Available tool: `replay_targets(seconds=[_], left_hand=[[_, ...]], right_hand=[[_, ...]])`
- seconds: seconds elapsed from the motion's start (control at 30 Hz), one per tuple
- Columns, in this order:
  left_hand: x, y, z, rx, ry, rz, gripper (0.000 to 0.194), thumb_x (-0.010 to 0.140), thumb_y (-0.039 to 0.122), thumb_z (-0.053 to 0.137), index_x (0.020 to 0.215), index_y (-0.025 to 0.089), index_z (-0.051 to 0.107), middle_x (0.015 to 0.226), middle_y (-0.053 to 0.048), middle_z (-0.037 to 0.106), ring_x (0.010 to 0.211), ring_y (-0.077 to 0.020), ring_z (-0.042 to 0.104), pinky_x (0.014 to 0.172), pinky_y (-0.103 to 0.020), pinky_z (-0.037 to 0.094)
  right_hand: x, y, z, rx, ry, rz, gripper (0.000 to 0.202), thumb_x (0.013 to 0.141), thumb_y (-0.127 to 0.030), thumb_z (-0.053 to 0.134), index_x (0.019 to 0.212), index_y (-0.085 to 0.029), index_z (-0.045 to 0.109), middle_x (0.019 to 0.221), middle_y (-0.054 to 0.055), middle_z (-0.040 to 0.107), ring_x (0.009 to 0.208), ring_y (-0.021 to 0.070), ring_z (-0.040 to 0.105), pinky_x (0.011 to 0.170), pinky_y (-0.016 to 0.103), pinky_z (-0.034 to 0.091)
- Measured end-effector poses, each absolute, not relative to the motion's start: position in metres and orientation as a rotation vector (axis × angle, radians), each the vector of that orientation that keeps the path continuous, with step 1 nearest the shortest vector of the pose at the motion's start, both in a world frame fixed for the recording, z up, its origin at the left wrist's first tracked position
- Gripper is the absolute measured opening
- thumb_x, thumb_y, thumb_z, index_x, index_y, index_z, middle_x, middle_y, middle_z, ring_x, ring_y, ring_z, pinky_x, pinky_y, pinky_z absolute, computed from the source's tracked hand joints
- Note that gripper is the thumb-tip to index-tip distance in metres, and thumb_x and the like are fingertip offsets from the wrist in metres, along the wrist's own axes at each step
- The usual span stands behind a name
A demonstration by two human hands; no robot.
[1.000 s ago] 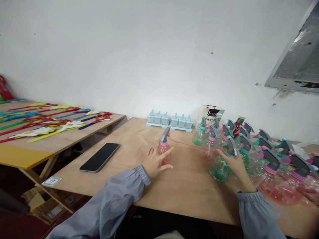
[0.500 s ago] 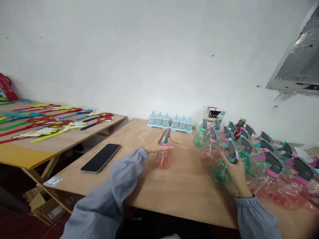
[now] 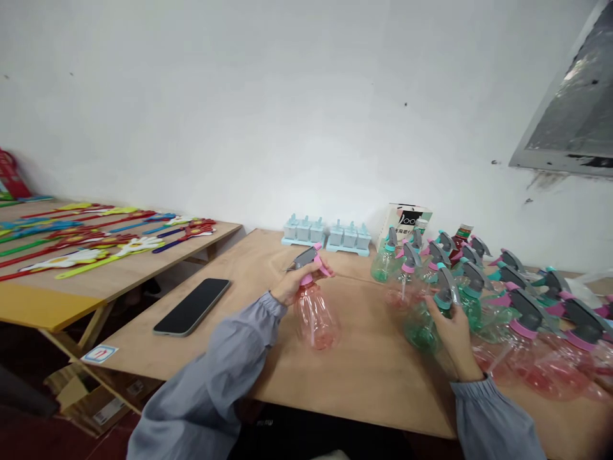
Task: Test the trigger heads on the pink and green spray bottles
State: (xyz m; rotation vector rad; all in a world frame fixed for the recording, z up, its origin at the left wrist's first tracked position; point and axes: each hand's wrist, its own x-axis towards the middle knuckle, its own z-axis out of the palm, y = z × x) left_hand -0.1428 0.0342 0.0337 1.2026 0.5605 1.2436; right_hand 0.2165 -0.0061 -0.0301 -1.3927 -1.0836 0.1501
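A clear pink spray bottle (image 3: 317, 319) with a grey and pink trigger head leans slightly near the middle of the table. My left hand (image 3: 288, 285) is closed around its neck, just under the trigger. Whether its base touches the table I cannot tell. To the right, my right hand (image 3: 454, 335) grips the neck of a green spray bottle (image 3: 421, 332) with a grey and teal head. That bottle stands at the near left edge of a group of several pink and green spray bottles (image 3: 520, 345).
Two light blue ice-pop moulds (image 3: 349, 237) and a printed box (image 3: 406, 220) stand by the wall. A black phone (image 3: 192, 306) lies at the table's left. Colourful hand-shaped sticks (image 3: 138, 245) cover the left table (image 3: 129, 275). A small dark red bottle (image 3: 460, 237) stands among the spray bottles.
The pink bottle has turned, so its trigger points right, and its body has tilted and come nearer. My left hand now wraps its neck. My right hand stays on the green bottle.
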Motion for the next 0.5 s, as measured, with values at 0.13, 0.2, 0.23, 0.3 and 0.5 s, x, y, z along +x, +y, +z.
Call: replay_targets(seconds=[0.13,0.2,0.23,0.3,0.5], left_hand=[[-0.1360,0.0334,0.0350,1.166,0.609,1.260,0.040,0.064,0.050,0.083,0.067,0.015,0.064,0.066,-0.002,0.067,0.065,-0.0145,0.065,0.060,-0.023,0.047],[-0.1351,0.0329,0.0353,1.188,0.570,1.231,0.040,0.062,0.050,0.084,0.072,0.015,0.067,0.071,-0.004,0.070,0.073,-0.0173,0.069,0.068,-0.025,0.051],[-0.1350,0.0325,0.0355,1.192,0.556,1.226,0.040,0.061,0.049,0.085,0.074,0.015,0.067,0.072,-0.004,0.071,0.075,-0.0178,0.069,0.070,-0.026,0.051],[-0.1351,0.0318,0.0356,1.192,0.561,1.253,0.038,0.063,0.049,0.084,0.071,0.016,0.067,0.067,-0.002,0.068,0.068,-0.0154,0.067,0.066,-0.024,0.051],[-0.1347,0.0306,0.0333,1.202,0.483,1.237,0.038,0.061,0.048,0.085,0.072,0.015,0.069,0.072,-0.004,0.071,0.070,-0.0163,0.068,0.075,-0.029,0.055]], right_hand=[[0.2182,-0.0048,-0.0324,-1.396,-1.071,0.164,0.052,0.068,-0.062,0.069,0.095,-0.017,0.070,0.089,0.009,0.072,0.088,0.0277,0.066,0.086,0.045,0.050],[0.2182,-0.0051,-0.0324,-1.403,-1.059,0.169,0.053,0.068,-0.062,0.069,0.095,-0.017,0.070,0.089,0.009,0.072,0.087,0.0273,0.066,0.084,0.044,0.050],[0.2179,-0.0056,-0.0321,-1.406,-1.056,0.170,0.053,0.068,-0.063,0.069,0.094,-0.017,0.070,0.089,0.008,0.072,0.087,0.0271,0.065,0.084,0.044,0.049],[0.2167,-0.0070,-0.0308,-1.402,-1.060,0.171,0.052,0.069,-0.062,0.068,0.095,-0.018,0.069,0.090,0.008,0.072,0.088,0.0267,0.065,0.084,0.043,0.049],[0.2134,-0.0107,-0.0277,-1.379,-1.065,0.179,0.053,0.069,-0.061,0.069,0.098,-0.018,0.070,0.095,0.008,0.073,0.091,0.0267,0.065,0.087,0.044,0.049]])
